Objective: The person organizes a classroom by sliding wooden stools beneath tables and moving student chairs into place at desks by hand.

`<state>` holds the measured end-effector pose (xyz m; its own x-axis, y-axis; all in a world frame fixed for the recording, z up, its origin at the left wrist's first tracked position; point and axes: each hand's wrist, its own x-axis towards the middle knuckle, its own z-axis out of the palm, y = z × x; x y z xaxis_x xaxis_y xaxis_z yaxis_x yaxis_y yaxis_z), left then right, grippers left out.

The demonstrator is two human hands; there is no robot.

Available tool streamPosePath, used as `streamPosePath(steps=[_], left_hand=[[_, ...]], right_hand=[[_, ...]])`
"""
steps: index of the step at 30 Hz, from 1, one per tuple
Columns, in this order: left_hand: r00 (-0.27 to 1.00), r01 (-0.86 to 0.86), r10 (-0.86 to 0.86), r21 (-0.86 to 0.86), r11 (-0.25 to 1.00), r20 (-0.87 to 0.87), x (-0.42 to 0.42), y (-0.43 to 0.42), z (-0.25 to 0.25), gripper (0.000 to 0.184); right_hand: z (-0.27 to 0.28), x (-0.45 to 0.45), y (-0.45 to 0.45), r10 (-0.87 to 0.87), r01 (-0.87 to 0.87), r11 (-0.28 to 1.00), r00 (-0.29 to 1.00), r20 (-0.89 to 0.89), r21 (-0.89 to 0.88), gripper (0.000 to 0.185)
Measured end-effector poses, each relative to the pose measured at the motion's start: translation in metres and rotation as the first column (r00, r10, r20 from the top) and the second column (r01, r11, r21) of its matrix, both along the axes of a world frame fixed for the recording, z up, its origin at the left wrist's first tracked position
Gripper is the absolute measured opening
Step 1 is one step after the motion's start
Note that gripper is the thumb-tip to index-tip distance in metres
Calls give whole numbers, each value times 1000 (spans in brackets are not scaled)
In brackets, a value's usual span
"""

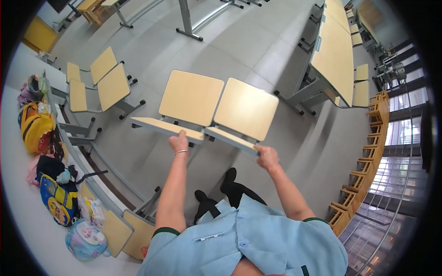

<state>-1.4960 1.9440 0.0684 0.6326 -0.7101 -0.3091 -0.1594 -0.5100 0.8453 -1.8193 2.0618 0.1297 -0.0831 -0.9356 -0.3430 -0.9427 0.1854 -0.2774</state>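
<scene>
Two school chairs with pale wood seats and backrests stand side by side in front of me. My left hand (179, 142) is closed over the top edge of the left chair's backrest (159, 125). With my right hand (267, 158) I grip the right end of the right chair's backrest (230, 137). Beyond the backrests lie the left seat (191, 97) and the right seat (246, 109), nearly touching each other. The chair legs are mostly hidden under the seats.
A long row of desks (332, 55) runs along the right, with chairs behind it. Small wooden stools (357, 184) line the window side. More chairs (114, 87) stand at the left. Backpacks (55, 200) lie along the left wall. Desk legs (186, 23) stand on the grey floor ahead.
</scene>
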Motion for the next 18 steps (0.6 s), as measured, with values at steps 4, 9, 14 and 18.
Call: streamPosePath(steps=[4, 9, 14, 18], left_hand=[[994, -54, 61, 83, 995, -92, -61, -60, 22, 38], [997, -53, 57, 75, 996, -51, -123, -134, 21, 39], [968, -187, 187, 18, 982, -166, -228, -227, 23, 44], [926, -232, 282, 210, 950, -253, -300, -314, 39, 44]], right_hand=[[-12, -70, -90, -66, 55, 996, 985, -158, -75, 28], [-15, -147, -208, -67, 45, 995, 961, -267, -90, 14], [-10, -206, -319, -192, 123, 971, 910, -367, -204, 23], [-9, -222, -380, -481, 245, 754, 837, -259, -610, 63]])
